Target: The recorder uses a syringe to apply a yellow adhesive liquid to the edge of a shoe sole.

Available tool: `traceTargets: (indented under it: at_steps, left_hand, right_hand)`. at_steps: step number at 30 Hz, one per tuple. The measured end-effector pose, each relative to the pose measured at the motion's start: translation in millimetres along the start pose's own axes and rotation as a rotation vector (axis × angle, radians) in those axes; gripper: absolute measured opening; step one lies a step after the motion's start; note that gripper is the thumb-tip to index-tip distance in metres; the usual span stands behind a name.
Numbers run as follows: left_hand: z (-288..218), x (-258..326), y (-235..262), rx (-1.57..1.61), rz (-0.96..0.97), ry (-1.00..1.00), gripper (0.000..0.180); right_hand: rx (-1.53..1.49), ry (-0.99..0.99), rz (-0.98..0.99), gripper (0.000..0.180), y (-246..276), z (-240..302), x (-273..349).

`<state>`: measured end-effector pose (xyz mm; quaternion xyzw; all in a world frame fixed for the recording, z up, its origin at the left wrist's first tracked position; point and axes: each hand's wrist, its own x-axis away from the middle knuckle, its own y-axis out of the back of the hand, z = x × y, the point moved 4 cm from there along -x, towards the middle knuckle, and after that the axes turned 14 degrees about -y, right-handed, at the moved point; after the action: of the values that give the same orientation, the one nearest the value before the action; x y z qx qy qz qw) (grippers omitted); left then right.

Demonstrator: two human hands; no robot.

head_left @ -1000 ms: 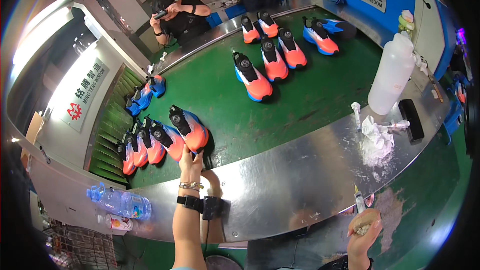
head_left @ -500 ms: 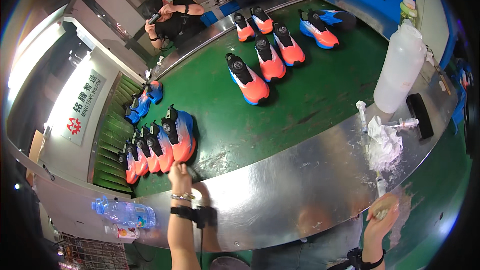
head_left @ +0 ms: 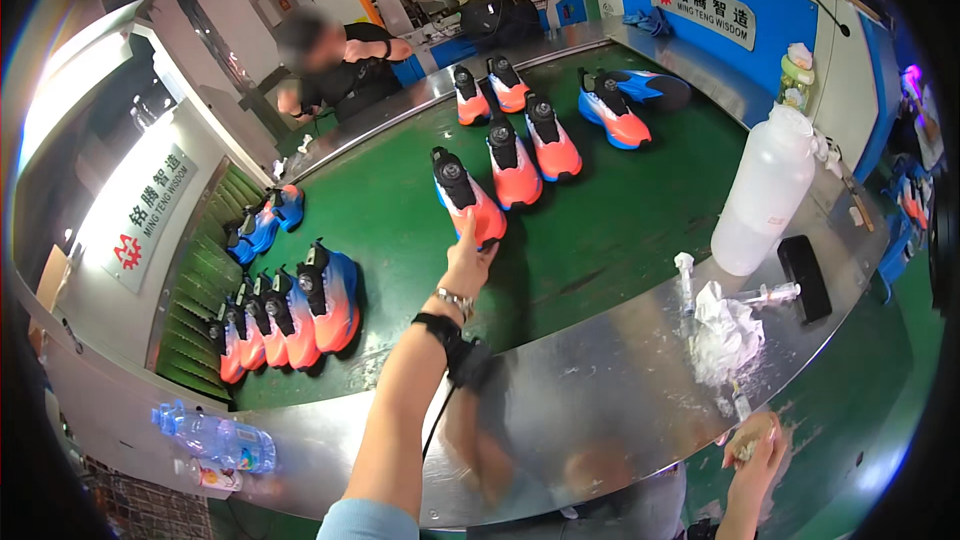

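shoes (head_left: 470, 202): orange-red, blue soles, black tongues | belt (head_left: 620, 230): green | jug (head_left: 762, 192): translucent white | rim (head_left: 600, 390): silver

A shoe (head_left: 466, 198) on the conveyor belt (head_left: 620, 230) is touched at its near end by the left hand (head_left: 468, 262). Behind it and to the right, more shoes (head_left: 535, 135) are set on the belt. To the left, a row of shoes (head_left: 290, 315) is lined up at the belt's edge. On the metal counter (head_left: 600, 390) to the right, a plastic bottle (head_left: 762, 190) is stood behind crumpled tissue (head_left: 722, 330), and the right hand (head_left: 755, 445) is kept at the counter's near edge
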<state>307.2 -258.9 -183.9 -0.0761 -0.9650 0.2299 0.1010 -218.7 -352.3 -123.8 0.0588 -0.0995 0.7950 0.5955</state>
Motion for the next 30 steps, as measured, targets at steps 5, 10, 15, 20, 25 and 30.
traceTargets:
  at_steps: [5, 10, 15, 20, 25, 30]
  left_hand:
    - [-10, 2, -10, -0.076, 0.104, -0.103, 0.058]
    - [-45, 91, 39, -0.165, 0.228, 0.084, 0.046]
    - [-89, 248, 140, -0.165, 0.223, 0.326, 0.039]
    - [-119, 419, 235, -0.010, 0.070, 0.346, 0.036]
    - [-145, 454, 264, -0.256, -0.032, 0.227, 0.028]
    - [-171, 390, 253, -0.469, 0.038, -0.312, 0.026]
  right_hand:
    - [-0.002, -0.038, -0.005, 0.037, 17, 4, 12]
    - [-0.104, -0.044, -0.001, 0.038, 4, 1, 15]
    - [-0.088, 0.008, 0.193, 0.039, -15, 8, 12]
    - [-0.100, -0.027, 0.159, 0.039, -36, 5, -5]
    - [-0.032, 0.021, 0.057, 0.040, -37, -1, -21]
    - [-0.093, -0.048, -0.108, 0.040, -30, 14, 4]
